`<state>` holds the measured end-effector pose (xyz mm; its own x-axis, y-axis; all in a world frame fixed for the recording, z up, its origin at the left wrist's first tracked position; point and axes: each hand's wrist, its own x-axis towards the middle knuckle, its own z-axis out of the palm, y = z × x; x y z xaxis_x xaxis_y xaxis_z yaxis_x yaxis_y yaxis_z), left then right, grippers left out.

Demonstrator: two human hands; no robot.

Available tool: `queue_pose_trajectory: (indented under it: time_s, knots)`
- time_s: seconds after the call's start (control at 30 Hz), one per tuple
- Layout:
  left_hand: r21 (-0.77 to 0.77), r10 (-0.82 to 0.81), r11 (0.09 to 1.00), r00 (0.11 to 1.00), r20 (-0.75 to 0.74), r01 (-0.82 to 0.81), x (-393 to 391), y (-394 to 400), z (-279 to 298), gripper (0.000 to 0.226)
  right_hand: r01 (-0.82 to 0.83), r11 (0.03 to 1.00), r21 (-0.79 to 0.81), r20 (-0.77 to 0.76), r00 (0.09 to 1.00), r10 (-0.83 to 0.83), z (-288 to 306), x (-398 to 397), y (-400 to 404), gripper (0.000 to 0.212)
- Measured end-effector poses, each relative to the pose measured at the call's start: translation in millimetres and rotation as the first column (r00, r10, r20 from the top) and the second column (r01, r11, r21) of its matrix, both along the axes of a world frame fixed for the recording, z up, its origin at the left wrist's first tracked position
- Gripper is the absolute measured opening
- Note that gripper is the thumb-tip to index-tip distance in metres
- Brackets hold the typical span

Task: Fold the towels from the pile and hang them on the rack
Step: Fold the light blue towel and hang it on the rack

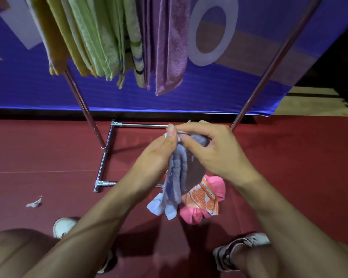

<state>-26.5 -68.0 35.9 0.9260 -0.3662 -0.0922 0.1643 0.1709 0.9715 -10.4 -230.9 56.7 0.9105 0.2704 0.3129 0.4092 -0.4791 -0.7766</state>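
Scrap [34,203] of pale cloth or paper on the red floor [28,153], far left, apart from everything. Rack [103,157]: chrome legs and base frame on the floor, banner [249,81] behind it. Hung towels up top, left to right: yellow towels [56,37], green towels [100,41], a striped one [136,47], purple towels [169,47], all folded and draped close together, so the left part of the bar is filled and the right looks free.

Left hand [159,155] clamped on the blue towel [177,177], thumb and fingers pinching its top edge. Right hand [207,151] also clamped on the same edge, fingers curled over, touching the left. Both pinch points sit together, probably bringing corners together for a fold, or finding an edge. Towel hangs bunched below the hands, in the air in front of the rack base, lighter hem at the bottom.

Pile [203,199] on the floor just under and right of the hanging towel: pink cloth with an orange-print piece on top. More left to fold. Shoes at the bottom edge.
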Motion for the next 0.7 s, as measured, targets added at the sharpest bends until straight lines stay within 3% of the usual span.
queue_pose_trajectory:
  time_s: [0.17,0.27,0.43,0.57,0.7]
  knots:
    - [-0.147,0.01,0.989,0.991,-0.136,-0.031,3.6,4.4,1.6,0.069,0.061,0.987,0.152,0.016,0.998,-0.064,5.9,-1.1,2.7,0.007]
    - [-0.246,-0.044,0.969,0.985,-0.166,0.002,5.5,6.5,4.8,0.067,0.117,0.983,0.14,-0.03,0.993,-0.113,7.9,-2.4,4.5,0.01]
    - [-0.028,0.015,0.999,0.998,-0.068,-0.017,0.1,3.5,6.5,0.059,0.038,0.999,0.023,-0.074,0.997,-0.036,5.6,-4.4,8.1,0.006]
    - [0.191,-0.052,0.981,0.995,0.087,0.035,-7.1,2.1,13.3,0.051,0.021,0.992,0.122,-0.135,0.991,-0.005,8.3,-4.0,9.7,0.009]
    - [0.258,-0.075,0.965,0.989,0.125,0.041,-10.1,2.9,17.2,0.046,-0.012,0.985,0.175,-0.178,0.983,0.044,10.5,-6.1,10.1,0.01]
